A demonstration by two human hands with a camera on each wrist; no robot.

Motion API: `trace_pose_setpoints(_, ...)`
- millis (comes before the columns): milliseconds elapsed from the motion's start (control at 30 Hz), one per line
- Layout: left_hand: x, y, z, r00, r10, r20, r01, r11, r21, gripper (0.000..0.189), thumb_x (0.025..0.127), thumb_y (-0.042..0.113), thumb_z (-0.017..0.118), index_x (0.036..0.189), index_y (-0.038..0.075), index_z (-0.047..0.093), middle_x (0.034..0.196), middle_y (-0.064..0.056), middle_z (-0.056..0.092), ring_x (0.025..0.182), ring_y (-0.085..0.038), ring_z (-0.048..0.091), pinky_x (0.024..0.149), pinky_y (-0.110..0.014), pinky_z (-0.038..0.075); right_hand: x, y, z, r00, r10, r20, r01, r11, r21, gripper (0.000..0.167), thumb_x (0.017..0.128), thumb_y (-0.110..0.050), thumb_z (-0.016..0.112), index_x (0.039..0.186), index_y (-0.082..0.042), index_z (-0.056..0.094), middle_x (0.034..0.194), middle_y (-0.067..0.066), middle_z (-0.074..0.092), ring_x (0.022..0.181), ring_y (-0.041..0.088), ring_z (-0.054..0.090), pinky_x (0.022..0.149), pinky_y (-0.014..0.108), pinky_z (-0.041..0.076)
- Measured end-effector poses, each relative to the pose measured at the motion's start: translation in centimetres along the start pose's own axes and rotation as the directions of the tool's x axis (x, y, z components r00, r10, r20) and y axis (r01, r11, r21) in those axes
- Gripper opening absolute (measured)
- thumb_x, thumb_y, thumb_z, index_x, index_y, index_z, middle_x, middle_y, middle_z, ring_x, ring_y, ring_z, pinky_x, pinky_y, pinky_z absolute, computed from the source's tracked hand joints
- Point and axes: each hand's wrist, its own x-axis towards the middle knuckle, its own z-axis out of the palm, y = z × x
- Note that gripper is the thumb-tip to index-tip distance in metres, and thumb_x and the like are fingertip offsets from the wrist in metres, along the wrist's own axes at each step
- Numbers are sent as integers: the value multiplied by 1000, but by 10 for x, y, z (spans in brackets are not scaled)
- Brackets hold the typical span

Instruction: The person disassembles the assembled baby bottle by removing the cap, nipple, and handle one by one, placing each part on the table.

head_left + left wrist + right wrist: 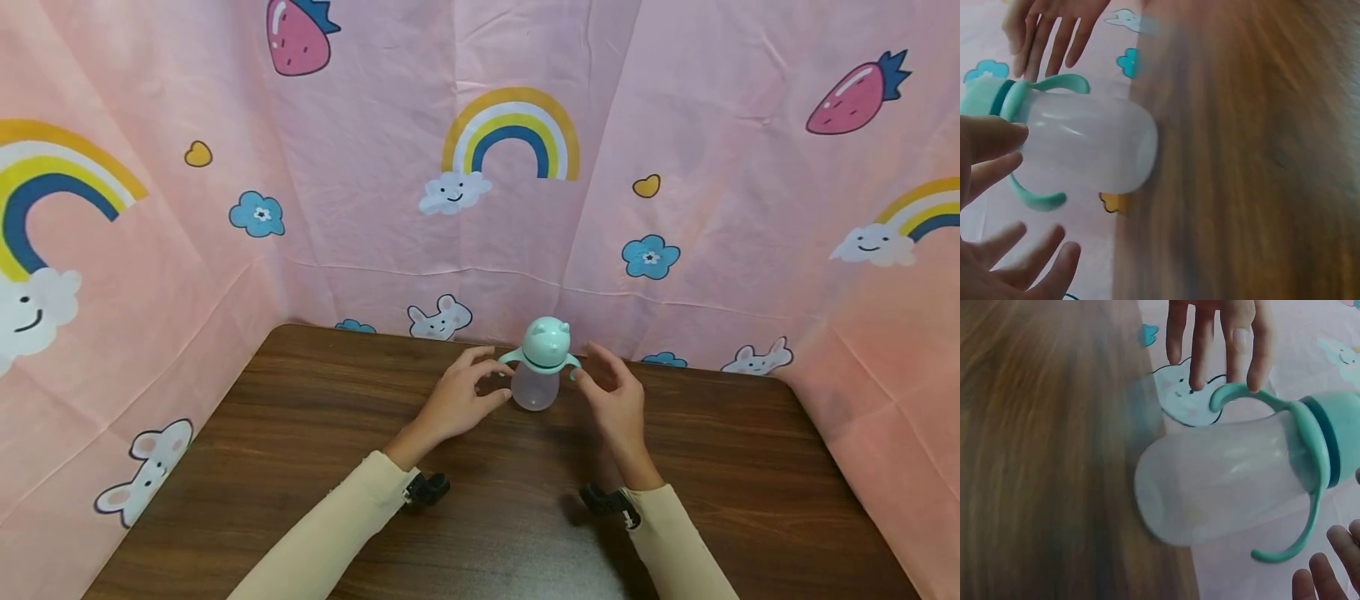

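A baby's sippy cup (pixel 536 388) stands upright near the table's far edge, with a clear body, a mint-green animal-shaped lid and two curved side handles. On its left is my left hand (pixel 462 397), fingers spread and loosely bent beside one handle (pixel 1244 392). My right hand (pixel 619 402) flanks the other side, its thumb close to the opposite handle (pixel 1285 553). Both hands look relaxed and neither grips the cup; whether a fingertip touches a handle, I cannot tell. In the left wrist view the cup body (pixel 1091 144) shows nothing inside that I can make out.
The dark brown wooden table (pixel 495 533) stretches in front of the cup. Behind and at both sides hangs a pink cloth (pixel 375 208) printed with rainbows, strawberries and flowers. Black wrist cameras (pixel 427 489) sit at the cream sleeves (pixel 330 533).
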Motion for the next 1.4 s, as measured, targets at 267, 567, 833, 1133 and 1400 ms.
trace_pose_setpoints(267, 15, 10, 5, 991, 54, -120, -59, 998, -33, 49, 91, 18, 93, 135, 8, 72, 153, -15, 57, 145, -38, 54, 117, -63, 45, 8, -8, 16, 995, -98, 25, 96, 994, 49, 54, 97, 3, 81, 147, 5, 61, 145, 22, 66, 133, 33, 62, 115, 47, 48)
trace_pose_setpoints(567, 29, 15, 22, 990, 48, -132, -57, 996, -65, 80, 89, 20, 95, 156, 3, 54, 149, -16, 61, 138, -41, 59, 112, -62, 48, 12, -14, 33, 989, -117, 85, 116, 993, 15, 68, 93, -1, 87, 154, 1, 57, 150, 21, 61, 139, 34, 57, 118, 59, 42)
trace_pose_setpoints(833, 37, 15, 32, 994, -4, -108, -2, 998, -64, 85, 90, 34, 95, 158, 6, 52, 151, -16, 60, 139, -37, 58, 116, -61, 46, 12, -14, 39, 993, -86, 78, 87, 996, -6, 70, 93, -7, 89, 155, -1, 58, 151, 20, 62, 138, 37, 59, 113, 57, 47)
trace_pose_setpoints(1133, 41, 15, 35, 993, -47, -112, 45, 999, -21, 78, 92, 35, 91, 154, 1, 58, 147, -18, 65, 131, -37, 62, 107, -57, 53, 14, -12, 44, 993, -112, 44, 114, 993, -35, 67, 92, -9, 91, 151, -1, 61, 143, 21, 68, 131, 37, 64, 112, 58, 48)
trace_pose_setpoints(1400, 43, 15, 35, 993, -50, -107, 48, 999, -22, 75, 94, 36, 90, 153, 1, 60, 146, -18, 66, 127, -36, 64, 104, -54, 55, 12, -15, 44, 991, -125, 37, 127, 991, -36, 66, 92, -8, 91, 150, 0, 61, 142, 18, 68, 128, 34, 66, 108, 56, 51)
